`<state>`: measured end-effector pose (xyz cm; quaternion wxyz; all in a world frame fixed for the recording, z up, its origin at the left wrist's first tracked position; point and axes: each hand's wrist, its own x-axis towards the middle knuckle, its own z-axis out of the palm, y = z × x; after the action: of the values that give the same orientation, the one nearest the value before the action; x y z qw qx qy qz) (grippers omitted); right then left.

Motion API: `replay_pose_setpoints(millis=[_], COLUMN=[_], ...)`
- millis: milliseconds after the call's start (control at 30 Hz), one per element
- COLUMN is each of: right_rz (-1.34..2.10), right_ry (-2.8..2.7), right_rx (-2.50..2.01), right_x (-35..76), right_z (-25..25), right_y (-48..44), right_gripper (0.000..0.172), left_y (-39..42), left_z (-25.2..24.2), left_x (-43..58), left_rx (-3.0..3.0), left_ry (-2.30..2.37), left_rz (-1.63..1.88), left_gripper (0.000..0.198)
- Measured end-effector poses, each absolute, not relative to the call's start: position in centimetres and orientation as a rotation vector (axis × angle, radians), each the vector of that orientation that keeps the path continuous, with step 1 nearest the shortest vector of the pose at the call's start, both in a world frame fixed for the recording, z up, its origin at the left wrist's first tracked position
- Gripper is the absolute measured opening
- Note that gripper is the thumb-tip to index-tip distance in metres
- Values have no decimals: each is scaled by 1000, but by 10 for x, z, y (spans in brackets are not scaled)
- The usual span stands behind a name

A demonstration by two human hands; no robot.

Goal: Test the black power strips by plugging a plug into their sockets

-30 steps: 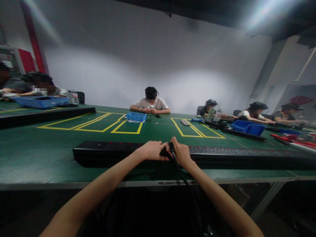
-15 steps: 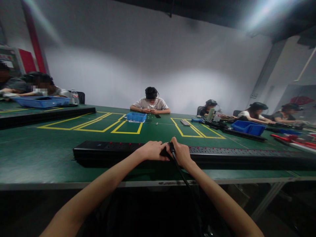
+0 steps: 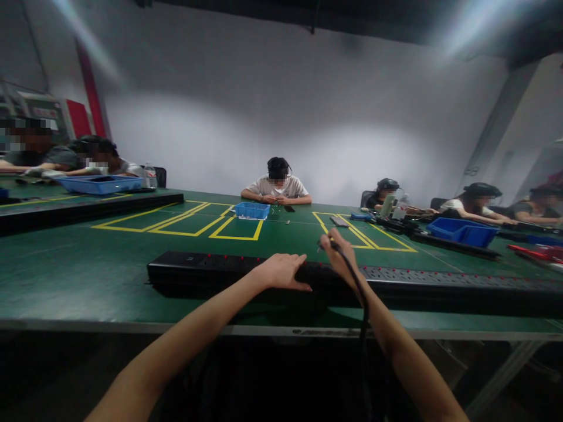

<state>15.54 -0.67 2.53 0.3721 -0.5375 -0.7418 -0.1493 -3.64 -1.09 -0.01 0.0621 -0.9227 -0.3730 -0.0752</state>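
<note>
A long black power strip (image 3: 176, 271) with several sockets and small red parts along its top lies across the table in front of me. My left hand (image 3: 281, 271) rests over it left of the middle, with thumb and fingers apart. In my right hand (image 3: 338, 253), a plug (image 3: 323, 243) is pinched just above the strip, its metal pins pointing left. From it a black cord (image 3: 364, 316) runs down past the table's front edge. The plug is clear of the sockets.
Yellow tape rectangles mark the green table (image 3: 109, 249). A small blue bin (image 3: 253, 211) stands in front of a person (image 3: 278, 184) opposite. A larger blue bin (image 3: 461, 231) is at the right, a blue tray (image 3: 101, 184) at the left. Other people sit on both sides.
My right hand has lifted the plug up and to the right, away from the strip and my left hand. The left hand's fingers have spread. The view has shifted slightly.
</note>
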Motion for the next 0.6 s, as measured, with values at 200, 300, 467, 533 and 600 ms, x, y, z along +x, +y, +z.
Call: replay_pose_setpoints(millis=[200, 300, 467, 533, 600], right_rz=[-401, -355, -315, -308, -306], right_ry=[-1782, -1988, -2227, -2302, -2370], right_rx=[-1352, -1359, -1404, -1433, -1467], right_x=[171, 153, 116, 106, 99], right_z=[61, 48, 21, 20, 24], right_y=[-15, -23, -26, -21, -12], right_gripper=[42, 32, 29, 29, 28], left_y=[-3, 3, 5, 3, 3], left_z=[0, 6, 14, 13, 12], left_x=[-39, -51, -77, -82, -83], left_rx=[-2861, -2910, -2928, -2928, -2924], left_ry=[-1167, -1194, -1300, -1312, -1314], left_rz=[-215, -174, -84, -56, -44], left_gripper=[65, 83, 77, 68, 63])
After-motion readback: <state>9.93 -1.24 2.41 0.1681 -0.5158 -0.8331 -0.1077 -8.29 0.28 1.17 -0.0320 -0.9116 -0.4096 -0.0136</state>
